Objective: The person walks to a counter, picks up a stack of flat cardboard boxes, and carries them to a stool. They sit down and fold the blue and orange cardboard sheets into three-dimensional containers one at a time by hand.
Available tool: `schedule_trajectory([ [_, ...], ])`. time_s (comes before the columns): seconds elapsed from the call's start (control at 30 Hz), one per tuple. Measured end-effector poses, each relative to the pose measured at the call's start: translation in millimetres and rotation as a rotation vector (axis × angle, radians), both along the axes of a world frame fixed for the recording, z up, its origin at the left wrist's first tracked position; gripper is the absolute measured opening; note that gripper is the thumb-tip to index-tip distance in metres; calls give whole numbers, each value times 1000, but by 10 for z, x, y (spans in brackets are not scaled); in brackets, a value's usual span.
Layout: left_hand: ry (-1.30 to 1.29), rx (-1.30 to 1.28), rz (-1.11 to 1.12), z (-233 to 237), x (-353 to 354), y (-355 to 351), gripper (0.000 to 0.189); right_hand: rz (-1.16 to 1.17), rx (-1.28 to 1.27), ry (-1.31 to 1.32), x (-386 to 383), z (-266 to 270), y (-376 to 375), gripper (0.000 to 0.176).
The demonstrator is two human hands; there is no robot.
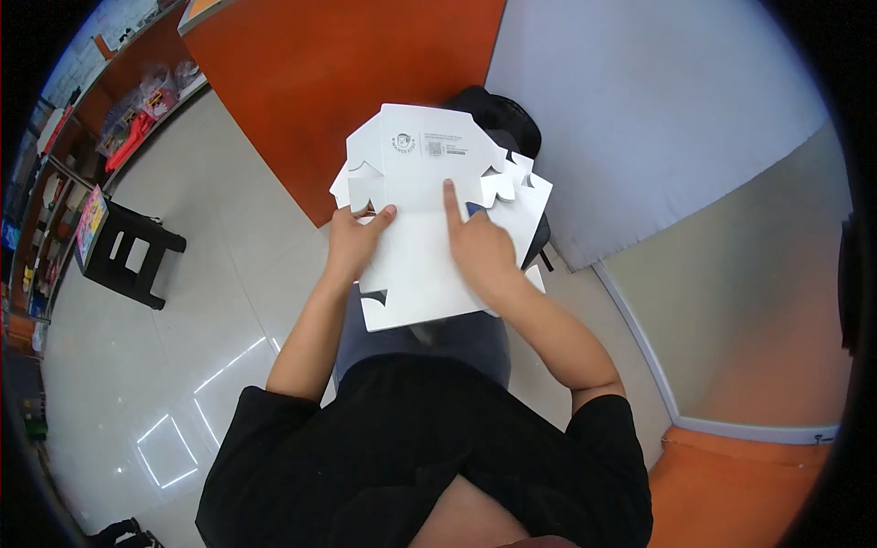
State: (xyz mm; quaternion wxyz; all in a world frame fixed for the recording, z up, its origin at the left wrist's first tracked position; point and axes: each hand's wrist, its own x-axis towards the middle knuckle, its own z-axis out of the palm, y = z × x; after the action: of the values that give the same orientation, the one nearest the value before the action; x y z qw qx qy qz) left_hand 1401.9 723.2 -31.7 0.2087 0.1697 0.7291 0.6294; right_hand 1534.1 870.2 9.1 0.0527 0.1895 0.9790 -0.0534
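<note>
A white die-cut card (pixel 416 265) lies flat over a seated person's lap, its near edge above grey trousers (pixel 375 347) and its small black print (pixel 434 144) at the far end. More white sheets (pixel 528 205) of the same kind show beneath it, their notched flaps fanning out mostly to the right.

The left hand (pixel 359 242) is nearly closed on the card's left side, thumb laid on top near a cut-out and the other fingers mostly hidden at the edge. The right hand (pixel 482 248) rests over the right half, index finger straight and touching the card's middle, the remaining fingers curled under; whether they grip anything cannot be told. A small blue patch (pixel 475 209) shows beside that index finger.

Both forearms reach forward and inward from the short sleeves of a black shirt (pixel 420 429), the elbows bent and apart, the right palm facing down.

Beyond the card sit a dark object (pixel 502 114), only partly visible, and an orange panel (pixel 347 73), with a pale panel (pixel 639 110) to the right. At left, a black stool (pixel 137 247) stands on the glossy floor (pixel 210 265) near stocked shelves (pixel 119 68).
</note>
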Motion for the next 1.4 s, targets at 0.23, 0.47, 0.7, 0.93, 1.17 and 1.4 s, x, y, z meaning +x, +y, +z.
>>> schedule_trajectory([
  [0.23, 169, -146, -13, -81, -235, -16, 50, 53, -96, 228, 261, -527, 96, 48],
  [0.47, -78, -91, 95, -112, 59, -379, 82, 12, -115, 379, 336, -606, 163, 20],
  [0.7, -172, -162, 13, -391, 315, -535, 37, -17, -92, 312, 295, -553, 70, 23],
  [0.93, 788, -738, -88, 118, 263, -266, 21, 3, -33, 256, 200, -532, -40, 23],
  [1.17, 852, -772, -175, 337, 331, -25, 35, 5, 10, 227, 165, -478, -115, 25],
  [1.4, 896, -740, -335, 232, 436, -148, 69, 13, 22, 229, 184, -517, -86, 28],
])
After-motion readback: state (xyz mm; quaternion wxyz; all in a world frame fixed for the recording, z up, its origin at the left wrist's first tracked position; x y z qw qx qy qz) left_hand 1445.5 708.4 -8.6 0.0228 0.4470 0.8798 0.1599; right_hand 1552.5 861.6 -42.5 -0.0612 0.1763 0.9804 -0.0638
